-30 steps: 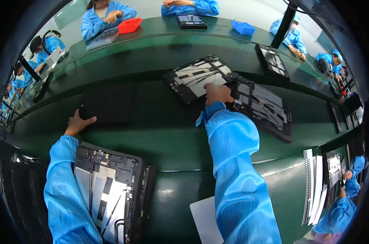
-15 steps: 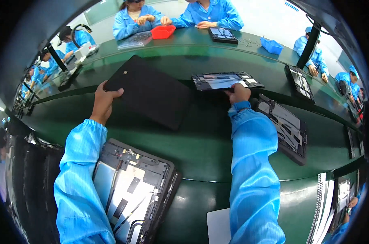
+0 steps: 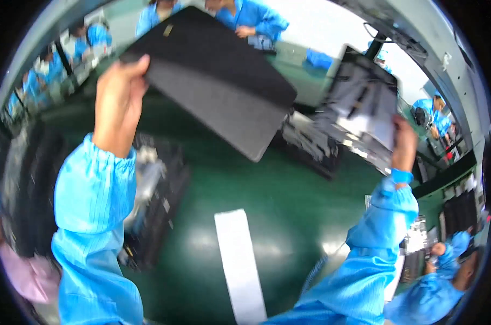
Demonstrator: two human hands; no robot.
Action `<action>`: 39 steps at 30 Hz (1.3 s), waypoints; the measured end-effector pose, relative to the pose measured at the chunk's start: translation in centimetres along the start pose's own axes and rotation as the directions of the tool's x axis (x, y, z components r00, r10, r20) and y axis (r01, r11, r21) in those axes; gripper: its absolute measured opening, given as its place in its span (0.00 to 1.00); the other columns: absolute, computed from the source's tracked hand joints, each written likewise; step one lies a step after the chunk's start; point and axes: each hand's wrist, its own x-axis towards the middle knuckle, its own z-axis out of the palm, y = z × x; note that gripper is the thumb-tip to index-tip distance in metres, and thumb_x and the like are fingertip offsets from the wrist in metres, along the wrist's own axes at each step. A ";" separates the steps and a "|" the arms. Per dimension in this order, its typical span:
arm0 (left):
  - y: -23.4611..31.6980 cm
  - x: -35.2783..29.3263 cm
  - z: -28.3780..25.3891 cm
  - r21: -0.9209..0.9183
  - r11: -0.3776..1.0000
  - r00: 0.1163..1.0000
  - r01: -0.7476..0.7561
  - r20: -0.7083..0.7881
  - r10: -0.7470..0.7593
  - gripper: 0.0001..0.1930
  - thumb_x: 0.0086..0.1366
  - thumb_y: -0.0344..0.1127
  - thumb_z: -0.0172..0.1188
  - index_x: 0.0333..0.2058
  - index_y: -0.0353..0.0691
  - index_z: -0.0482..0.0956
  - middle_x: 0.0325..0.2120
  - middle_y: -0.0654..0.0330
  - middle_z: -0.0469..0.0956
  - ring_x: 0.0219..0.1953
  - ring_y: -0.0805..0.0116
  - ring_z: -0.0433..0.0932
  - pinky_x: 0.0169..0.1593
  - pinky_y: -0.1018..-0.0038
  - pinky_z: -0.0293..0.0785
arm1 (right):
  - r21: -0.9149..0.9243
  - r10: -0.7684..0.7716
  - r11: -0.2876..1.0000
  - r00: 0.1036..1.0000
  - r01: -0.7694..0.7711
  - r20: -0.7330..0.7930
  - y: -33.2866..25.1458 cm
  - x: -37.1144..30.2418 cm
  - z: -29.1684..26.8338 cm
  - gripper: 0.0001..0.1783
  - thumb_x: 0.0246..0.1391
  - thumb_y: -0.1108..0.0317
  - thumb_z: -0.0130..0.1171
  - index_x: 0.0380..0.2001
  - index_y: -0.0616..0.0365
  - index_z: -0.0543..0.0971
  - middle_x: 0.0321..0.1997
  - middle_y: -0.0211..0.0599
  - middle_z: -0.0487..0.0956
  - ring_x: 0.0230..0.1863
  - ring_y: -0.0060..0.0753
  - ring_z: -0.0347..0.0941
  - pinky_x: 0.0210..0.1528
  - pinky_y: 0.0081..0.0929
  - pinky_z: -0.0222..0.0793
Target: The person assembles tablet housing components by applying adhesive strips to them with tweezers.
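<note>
black panel (image 3: pixel 218 70): raised above the green surface (image 3: pixel 213 187), tilted, lower-right corner pointing down
left hand (image 3: pixel 118 95): fingers narrow, gripping the panel's left edge, thumb on the visible face
opened device (image 3: pixel 364 97): lifted at right, tilted, inner parts showing, motion-blurred
right hand (image 3: pixel 404 143): fingers holding the device's right edge; how far they wrap round, can't tell
second device (image 3: pixel 313 143): on the surface, between panel and lifted device in view; touching either, can't tell
device stack (image 3: pixel 161 206): on the surface beside the left sleeve, partly hidden
white strip (image 3: pixel 240 265): flat on the surface, between both forearms
blue tray (image 3: pixel 318 58): far side, near co-workers in blue
</note>
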 end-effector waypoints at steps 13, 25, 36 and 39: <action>-9.4 -30.8 -0.8 0.125 0.811 0.754 0.572 0.309 -0.580 0.33 0.53 0.24 0.56 0.58 0.40 0.54 0.42 0.53 0.67 0.38 0.68 0.71 0.39 0.76 0.70 | -0.319 0.180 0.948 0.838 -0.008 0.516 4.3 -19.1 -7.5 0.17 0.52 0.64 0.53 0.41 0.67 0.73 0.33 0.25 0.73 0.32 0.14 0.64 0.36 0.14 0.60; -6.9 -31.5 -6.9 0.699 0.403 0.617 -0.591 0.714 -0.331 0.47 0.49 0.46 0.63 0.58 0.27 0.45 0.58 0.40 0.50 0.62 0.46 0.47 0.62 0.56 0.44 | -0.313 0.311 0.949 0.276 -0.037 0.910 3.5 -20.5 -3.7 0.14 0.54 0.65 0.53 0.41 0.63 0.73 0.31 0.24 0.72 0.32 0.12 0.64 0.34 0.13 0.61; -9.0 -27.8 -3.0 0.505 0.451 0.319 -0.736 0.846 -0.427 0.35 0.43 0.47 0.68 0.53 0.52 0.68 0.61 0.44 0.48 0.59 0.42 0.52 0.58 0.57 0.51 | -0.444 0.280 0.570 0.344 0.691 0.896 -8.4 -19.4 -14.0 0.19 0.51 0.64 0.53 0.43 0.67 0.72 0.43 0.47 0.70 0.45 0.42 0.68 0.49 0.32 0.62; -9.3 -28.3 -2.4 0.463 0.476 0.331 -0.747 0.881 -0.338 0.33 0.45 0.45 0.66 0.52 0.51 0.70 0.60 0.45 0.51 0.57 0.43 0.56 0.56 0.58 0.53 | -0.807 0.495 0.498 0.660 0.317 0.565 -19.7 -20.6 -25.4 0.24 0.44 0.62 0.58 0.43 0.67 0.72 0.41 0.42 0.71 0.44 0.32 0.68 0.46 0.28 0.63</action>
